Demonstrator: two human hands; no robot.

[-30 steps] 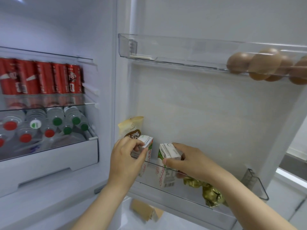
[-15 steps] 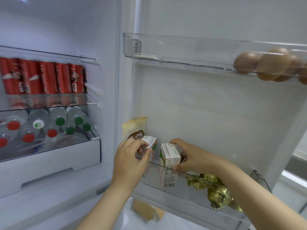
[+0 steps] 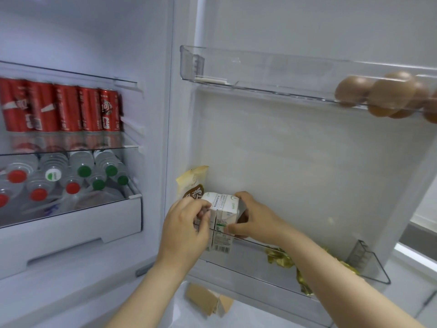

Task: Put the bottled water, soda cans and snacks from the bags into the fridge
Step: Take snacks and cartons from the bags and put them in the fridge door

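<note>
Two bare forearms come up from the bottom edge, which cuts them off. The left hand [image 3: 186,223] curls round the left carton [image 3: 211,201] and covers most of its front. The right hand [image 3: 256,221] grips the right carton [image 3: 227,209], thumb on its front face, fingers hidden behind it. Both small white cartons stand upright, touching side by side, at the left end of the lower door shelf [image 3: 248,266], their bases showing through its clear wall. Further right in that shelf lie gold foil packets [image 3: 280,256], partly hidden by the right forearm. Just behind the cartons stands a yellow pouch [image 3: 192,182], its lower half covered. Beneath the shelf, brown boxes [image 3: 204,299] are too blurred to read. Higher up, eggs [image 3: 390,93] sit in the upper door shelf [image 3: 260,67], cut off at the right edge. Deeper in the fridge, soda cans [image 3: 68,107] line a glass shelf above water bottles [image 3: 82,170] lying caps outward. Both rows run off the left edge.
</note>
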